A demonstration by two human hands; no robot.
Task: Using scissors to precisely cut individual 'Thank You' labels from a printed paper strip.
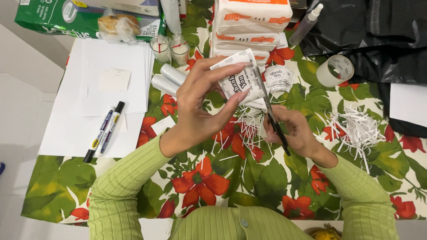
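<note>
While the left hand (200, 104) pinches a small white printed packet (242, 80) above the bench (267, 178), the right hand (296, 131) has its grip closed on black scissors (271, 115), long axis approx. upright, tips pointing away. White boxes w/ orange labels (251, 26) sit behind; shredded paper (356, 129) at right on floral cloth.

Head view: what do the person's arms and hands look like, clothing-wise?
Both arms wear long ribbed-knit sleeves in light green, ending at the wrists. Left hand and right hand are bare: no gloves, rings or watch visible. The left hand's nails are long and glossy. The same knit has a button at centre front.
</note>
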